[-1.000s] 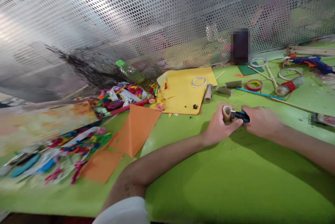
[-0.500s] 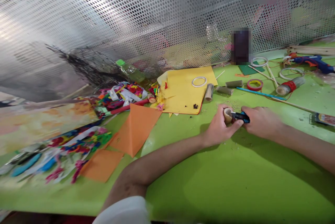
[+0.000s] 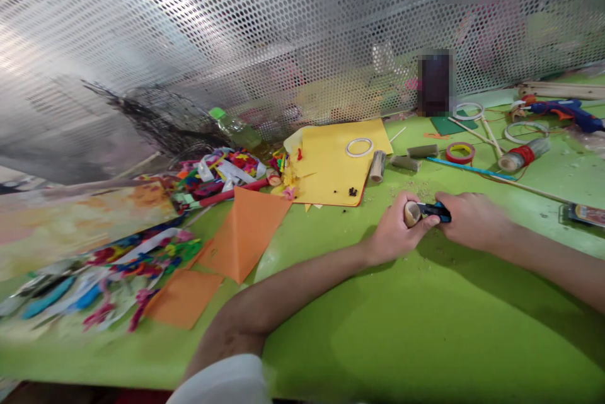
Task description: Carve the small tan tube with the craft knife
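My left hand [image 3: 396, 230] is wrapped round a short bamboo tube [image 3: 412, 215], its hollow end facing up and toward the right. A dark utility knife [image 3: 440, 211] with blue parts is gripped in my right hand [image 3: 472, 220]. The knife's blade meets the tube's rim, and my left thumb lies close to the knife's front. Small pale shavings [image 3: 420, 191] are scattered on the green table around both hands. Just beyond them lie more bamboo pieces [image 3: 377, 166], one of them upright or leaning on the edge of yellow paper.
Yellow paper [image 3: 331, 158] carries a white tape ring [image 3: 360, 147]. Rightward are red tape [image 3: 460, 152], a blue strip [image 3: 472, 167], a red-wound bamboo tube [image 3: 524, 154] and a glue gun [image 3: 562, 111]. Orange paper [image 3: 255, 221] and colourful craft scraps lie left. A perforated metal screen [image 3: 283, 32] stands behind.
The bamboo tube has tilted slightly in my left hand, its opening now a little lower and showing more of its outer wall. Both hands stay in nearly the same place.
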The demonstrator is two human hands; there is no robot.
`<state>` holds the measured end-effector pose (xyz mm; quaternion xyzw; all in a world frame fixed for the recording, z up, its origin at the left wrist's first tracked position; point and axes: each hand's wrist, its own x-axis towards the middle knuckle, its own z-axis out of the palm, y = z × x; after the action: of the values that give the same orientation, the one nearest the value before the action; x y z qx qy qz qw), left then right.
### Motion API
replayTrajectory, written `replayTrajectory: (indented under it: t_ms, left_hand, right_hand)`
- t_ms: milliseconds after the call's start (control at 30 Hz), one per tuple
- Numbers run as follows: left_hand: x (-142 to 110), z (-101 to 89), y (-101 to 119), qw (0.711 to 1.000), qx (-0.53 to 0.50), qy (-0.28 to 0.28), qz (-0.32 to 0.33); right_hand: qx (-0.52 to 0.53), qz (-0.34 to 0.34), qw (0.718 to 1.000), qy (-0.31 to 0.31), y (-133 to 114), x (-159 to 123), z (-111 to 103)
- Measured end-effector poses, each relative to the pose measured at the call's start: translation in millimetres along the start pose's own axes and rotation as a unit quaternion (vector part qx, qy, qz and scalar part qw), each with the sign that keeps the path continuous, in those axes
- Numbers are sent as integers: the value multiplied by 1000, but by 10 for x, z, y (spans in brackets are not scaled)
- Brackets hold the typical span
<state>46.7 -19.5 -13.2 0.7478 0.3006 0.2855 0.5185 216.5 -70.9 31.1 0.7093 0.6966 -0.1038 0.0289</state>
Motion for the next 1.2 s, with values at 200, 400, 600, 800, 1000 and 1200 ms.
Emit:
replayTrajectory:
  t_ms: [200, 400, 600, 800, 1000, 1200]
  left_hand:
    - [18, -2, 22, 999, -32, 5, -23]
    - [24, 1, -4, 1000, -6, 23, 10]
    - [32, -11, 27, 999, 1, 3, 35]
    - [47, -5, 25, 1000, 0, 6, 11]
    - [48, -14, 21, 1000, 21, -8, -4]
    - [39, -17, 29, 999, 48, 2, -11]
  right_hand:
    - [-5, -8, 1000, 9, 10, 3, 6]
    - [-18, -21, 1000, 0, 7, -8, 27]
    - [-15, -5, 1000, 19, 30, -1, 34]
    - [-26, -8, 1000, 14, 18, -6, 48]
    - [-24, -11, 1000, 1, -1, -22, 25]
    - [-26, -10, 1000, 8, 6, -23, 51]
